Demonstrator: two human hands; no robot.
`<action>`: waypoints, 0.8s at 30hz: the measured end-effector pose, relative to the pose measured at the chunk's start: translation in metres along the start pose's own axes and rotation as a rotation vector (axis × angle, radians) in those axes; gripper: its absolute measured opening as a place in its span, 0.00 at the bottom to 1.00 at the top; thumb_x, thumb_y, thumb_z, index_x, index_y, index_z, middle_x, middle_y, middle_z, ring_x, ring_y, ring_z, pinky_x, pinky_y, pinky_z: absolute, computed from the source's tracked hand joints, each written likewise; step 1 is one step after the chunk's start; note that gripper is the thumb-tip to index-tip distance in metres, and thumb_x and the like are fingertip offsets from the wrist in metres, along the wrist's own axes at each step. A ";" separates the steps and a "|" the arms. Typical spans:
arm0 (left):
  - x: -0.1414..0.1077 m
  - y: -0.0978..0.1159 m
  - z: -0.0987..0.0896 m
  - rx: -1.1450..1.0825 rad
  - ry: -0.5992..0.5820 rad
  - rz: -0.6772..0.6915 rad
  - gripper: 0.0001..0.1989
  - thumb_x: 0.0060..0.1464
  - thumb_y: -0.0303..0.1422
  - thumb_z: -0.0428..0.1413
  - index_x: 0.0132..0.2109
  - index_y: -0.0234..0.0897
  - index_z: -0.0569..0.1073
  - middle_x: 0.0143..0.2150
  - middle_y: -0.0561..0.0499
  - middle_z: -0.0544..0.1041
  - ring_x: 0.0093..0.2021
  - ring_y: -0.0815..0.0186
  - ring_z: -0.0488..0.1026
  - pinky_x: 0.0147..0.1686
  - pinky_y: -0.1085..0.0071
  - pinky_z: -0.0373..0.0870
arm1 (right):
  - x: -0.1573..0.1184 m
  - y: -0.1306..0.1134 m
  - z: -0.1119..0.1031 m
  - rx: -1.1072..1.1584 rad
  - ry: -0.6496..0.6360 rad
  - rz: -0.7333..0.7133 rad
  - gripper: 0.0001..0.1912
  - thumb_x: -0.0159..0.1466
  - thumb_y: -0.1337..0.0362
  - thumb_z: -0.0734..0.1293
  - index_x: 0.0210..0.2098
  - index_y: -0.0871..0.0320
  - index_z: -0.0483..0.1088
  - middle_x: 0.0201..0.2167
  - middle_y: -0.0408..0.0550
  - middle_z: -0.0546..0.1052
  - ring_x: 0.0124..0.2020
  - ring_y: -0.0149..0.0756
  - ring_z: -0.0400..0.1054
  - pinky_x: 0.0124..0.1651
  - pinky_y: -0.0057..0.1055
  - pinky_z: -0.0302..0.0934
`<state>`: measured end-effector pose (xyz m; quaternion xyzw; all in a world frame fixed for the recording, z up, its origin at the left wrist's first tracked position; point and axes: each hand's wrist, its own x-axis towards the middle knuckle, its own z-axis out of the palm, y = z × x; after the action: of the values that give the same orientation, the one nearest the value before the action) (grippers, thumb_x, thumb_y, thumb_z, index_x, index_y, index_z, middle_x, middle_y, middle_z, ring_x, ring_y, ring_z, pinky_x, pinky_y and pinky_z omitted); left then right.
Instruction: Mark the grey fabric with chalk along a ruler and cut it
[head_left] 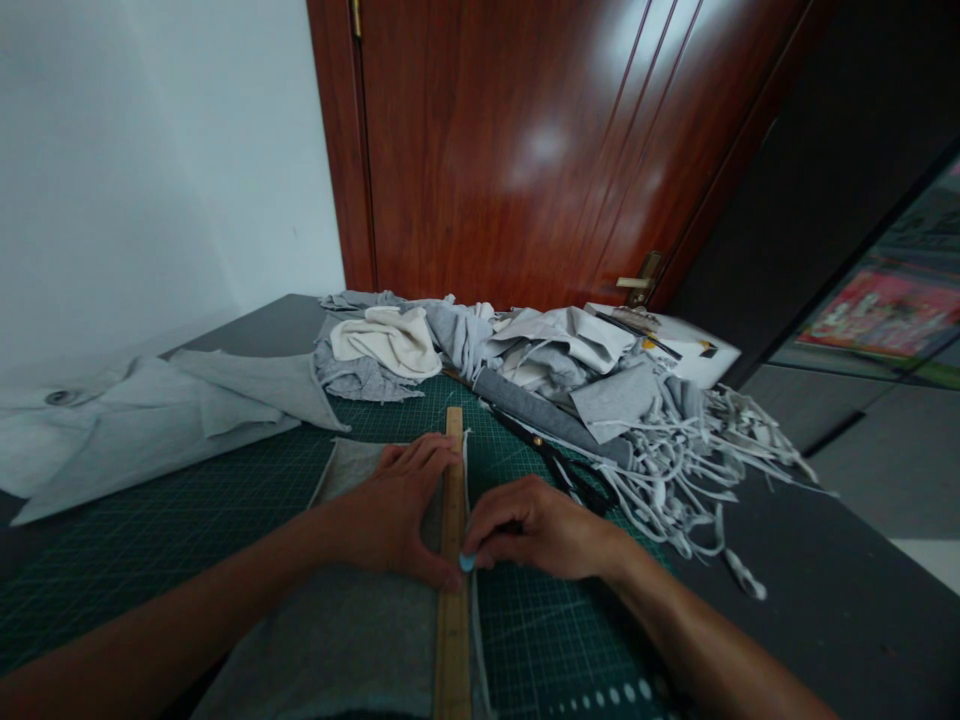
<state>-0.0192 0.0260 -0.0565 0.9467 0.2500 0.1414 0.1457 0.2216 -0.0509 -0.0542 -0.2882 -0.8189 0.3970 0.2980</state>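
Note:
A piece of grey fabric (352, 620) lies on the green cutting mat (559, 625), with a wooden ruler (453, 650) laid lengthwise along its right side. My left hand (397, 510) rests on the fabric with fingers and thumb spread, and its tips press on the ruler. Close beside the ruler's right edge, my right hand (529, 525) is closed in a pinch. Between its fingertips shows a small light blue piece of tailor's chalk (467, 562), against the fabric's edge strip. Black-handled scissors (562, 470) lie just beyond my right hand.
Grey fabric pieces (202, 400) spread over the left side. Behind the mat are heaped cloths, including a cream one (386, 340), and a grey roll (551, 415). Thin fabric strips (690, 490) tangle at right, near a white box (697, 350). A wooden door (510, 150) stands behind.

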 end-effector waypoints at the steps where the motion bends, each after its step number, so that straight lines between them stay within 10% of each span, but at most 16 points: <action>1: 0.000 0.001 -0.001 0.003 -0.004 -0.007 0.55 0.32 0.62 0.74 0.63 0.41 0.66 0.71 0.34 0.66 0.73 0.33 0.60 0.68 0.39 0.59 | -0.001 0.000 -0.002 0.025 -0.014 0.039 0.04 0.71 0.69 0.75 0.42 0.60 0.85 0.33 0.45 0.81 0.29 0.30 0.75 0.32 0.23 0.68; 24: 0.000 0.002 -0.001 -0.020 -0.002 0.004 0.55 0.32 0.64 0.73 0.63 0.42 0.67 0.70 0.36 0.67 0.72 0.35 0.61 0.68 0.41 0.59 | 0.002 -0.007 -0.008 -0.004 -0.056 0.290 0.04 0.65 0.70 0.78 0.39 0.59 0.81 0.31 0.40 0.78 0.26 0.30 0.74 0.31 0.23 0.68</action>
<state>-0.0192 0.0246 -0.0548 0.9458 0.2466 0.1434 0.1551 0.2242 -0.0490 -0.0438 -0.3926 -0.7774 0.4423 0.2142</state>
